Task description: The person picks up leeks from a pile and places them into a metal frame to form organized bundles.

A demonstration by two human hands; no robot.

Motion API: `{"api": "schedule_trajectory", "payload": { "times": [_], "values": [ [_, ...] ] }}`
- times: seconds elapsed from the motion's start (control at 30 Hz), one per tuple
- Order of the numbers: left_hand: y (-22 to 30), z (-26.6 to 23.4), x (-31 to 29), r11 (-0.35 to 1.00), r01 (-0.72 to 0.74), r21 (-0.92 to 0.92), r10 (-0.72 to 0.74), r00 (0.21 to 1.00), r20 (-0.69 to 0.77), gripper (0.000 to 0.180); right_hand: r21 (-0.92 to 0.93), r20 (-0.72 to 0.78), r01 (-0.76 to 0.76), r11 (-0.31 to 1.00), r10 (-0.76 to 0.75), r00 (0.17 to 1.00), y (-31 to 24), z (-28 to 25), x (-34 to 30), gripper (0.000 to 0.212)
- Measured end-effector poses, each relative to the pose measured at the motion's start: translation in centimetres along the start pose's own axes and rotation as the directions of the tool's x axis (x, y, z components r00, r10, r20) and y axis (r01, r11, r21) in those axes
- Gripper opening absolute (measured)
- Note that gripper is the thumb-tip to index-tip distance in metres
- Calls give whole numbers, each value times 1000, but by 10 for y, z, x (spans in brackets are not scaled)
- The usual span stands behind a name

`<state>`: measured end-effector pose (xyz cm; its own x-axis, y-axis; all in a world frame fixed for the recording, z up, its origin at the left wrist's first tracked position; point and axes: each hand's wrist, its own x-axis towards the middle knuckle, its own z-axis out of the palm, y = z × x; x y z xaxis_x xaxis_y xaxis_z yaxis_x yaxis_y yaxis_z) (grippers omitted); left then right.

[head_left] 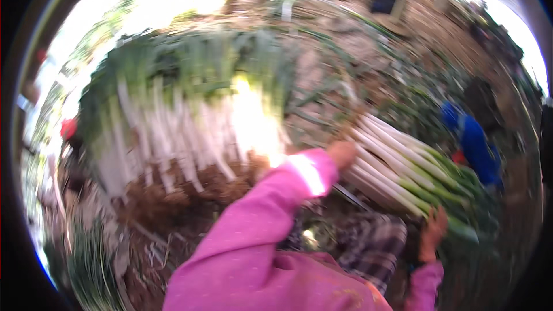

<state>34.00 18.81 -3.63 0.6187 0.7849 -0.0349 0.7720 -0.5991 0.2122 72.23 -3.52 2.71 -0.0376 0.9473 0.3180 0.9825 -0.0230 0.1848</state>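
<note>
A bunch of long green onions [397, 167] lies slantwise in front of me, white ends to the left and green leaves to the right. My left hand [343, 154] is at the root end, and motion smears its fingers. Farther along, my right hand [433, 231] grips the near edge of the bunch where the stalks turn green. To my left stands a large, thick row of green onions [173, 121], white stalks upright and brown roots at the bottom. Bright sunlight washes out part of that row.
Loose leaves and stalks litter the soil [311, 69] beyond the bunch. A blue object [475, 144] is at the right, past the leaves. Toward the back lies a dark container [387, 0]. More thin green leaves [95, 265] are heaped at the lower left.
</note>
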Motion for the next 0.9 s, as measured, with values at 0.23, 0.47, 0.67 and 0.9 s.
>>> {"api": "schedule_trajectory", "payload": {
  "times": [0.23, 0.47, 0.67, 0.9],
  "values": [
    [-106, -130, -141, 585, 396, -708, -715, 664, -219, 38, -73, 147, -67, 995, 77, 986, 21, -8, -17, 60],
    [-253, -61, -291, 54, 818, -572, -987, -42, -154, 59, -90, 230, -76, 993, 95, 968, 23, -8, -12, 65],
    [-298, -79, -331, -57, 731, -680, -985, -152, -81, 52, -14, 250, -94, 996, 94, 964, 12, -18, -4, 69],
    [-258, -280, -394, 224, 974, -32, -798, 165, -579, 17, 54, 165, -102, 993, 92, 982, 13, -14, -1, 69]
  ]
}}
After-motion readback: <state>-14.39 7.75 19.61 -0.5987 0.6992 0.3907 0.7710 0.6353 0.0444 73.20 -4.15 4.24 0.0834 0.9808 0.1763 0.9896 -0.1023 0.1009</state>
